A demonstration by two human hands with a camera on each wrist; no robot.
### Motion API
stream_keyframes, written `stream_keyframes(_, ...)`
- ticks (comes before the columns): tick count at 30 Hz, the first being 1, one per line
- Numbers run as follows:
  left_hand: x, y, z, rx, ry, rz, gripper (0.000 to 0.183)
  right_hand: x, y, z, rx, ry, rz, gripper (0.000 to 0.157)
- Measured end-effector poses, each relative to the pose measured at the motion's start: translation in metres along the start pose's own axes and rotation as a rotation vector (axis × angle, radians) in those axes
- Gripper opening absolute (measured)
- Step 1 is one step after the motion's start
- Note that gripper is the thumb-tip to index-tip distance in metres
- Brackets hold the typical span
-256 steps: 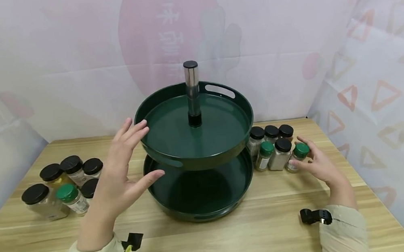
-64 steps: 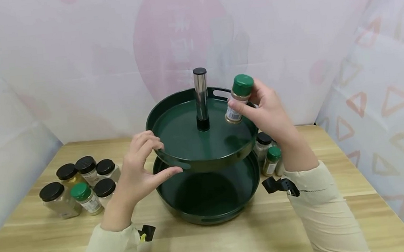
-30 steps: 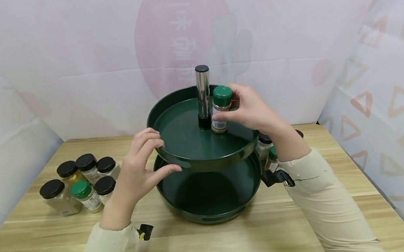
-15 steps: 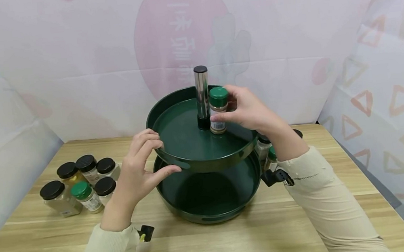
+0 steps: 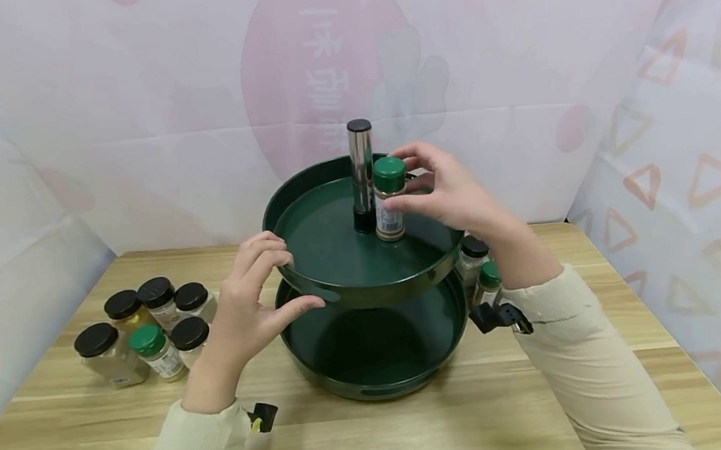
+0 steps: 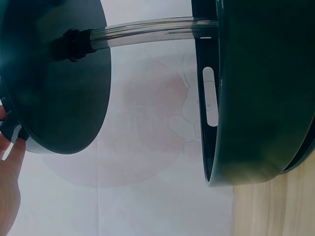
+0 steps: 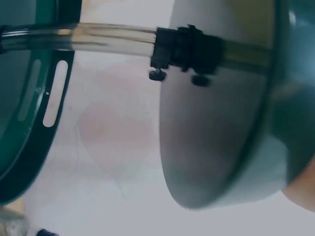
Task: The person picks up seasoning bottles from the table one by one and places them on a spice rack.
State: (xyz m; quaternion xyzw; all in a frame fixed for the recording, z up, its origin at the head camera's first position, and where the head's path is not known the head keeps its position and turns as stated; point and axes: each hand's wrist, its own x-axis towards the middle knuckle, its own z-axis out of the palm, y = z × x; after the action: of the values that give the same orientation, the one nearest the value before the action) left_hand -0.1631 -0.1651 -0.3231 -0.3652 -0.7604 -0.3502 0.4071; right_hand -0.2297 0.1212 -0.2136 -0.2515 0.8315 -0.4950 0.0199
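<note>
A two-tier dark green round tray (image 5: 316,236) with a metal centre post (image 5: 362,167) stands mid-table. On its upper tier, just right of the post, a small green-capped spice jar (image 5: 390,221) stands upright. My right hand (image 5: 458,190) is beside that jar, its fingers loosened and spread behind it, the thumb tip overlapping its front. My left hand (image 5: 241,305) holds the upper tier's near-left rim, fingers bent over the edge and thumb below along the outer wall. The left wrist view has those fingers (image 6: 17,155) at the rim. From the right wrist, the tier's underside (image 7: 211,147) hides the jar.
Several jars stand at the left, with black caps (image 5: 123,303) and one green cap (image 5: 147,340). To the right of the tray are more jars, a black-capped one (image 5: 472,250) and a green-capped one (image 5: 488,278), partly hidden by my right forearm.
My right hand has carried the green-capped jar from the right group onto the upper tier, set it by the post and loosened its fingers. My left hand has moved onto the rim.
</note>
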Motion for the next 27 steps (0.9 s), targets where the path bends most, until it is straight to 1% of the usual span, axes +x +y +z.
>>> stream_keyframes(3,0.000,0.000,0.000,-0.003,0.002,-0.002,0.062,-0.007,-0.001,-0.009,0.010,0.028,-0.015,0.060)
stream_keyframes(8,0.000,0.000,-0.001,-0.006,0.001,-0.002,0.062,-0.023,0.002,-0.027,0.028,0.090,-0.054,0.054)
stream_keyframes(14,0.000,0.001,-0.002,-0.003,-0.012,-0.016,0.063,-0.047,0.014,-0.042,0.039,0.187,-0.186,0.044)
stream_keyframes(17,-0.001,0.001,-0.002,-0.004,-0.013,-0.019,0.063,-0.059,0.023,-0.047,0.088,0.257,-0.233,0.041)
stream_keyframes(21,-0.001,0.001,-0.002,-0.007,-0.009,-0.019,0.063,-0.076,0.037,-0.051,0.192,0.318,-0.239,0.038)
stream_keyframes(27,-0.001,0.002,-0.003,-0.006,-0.004,-0.015,0.063,-0.098,0.060,-0.056,0.212,0.381,-0.195,0.038)
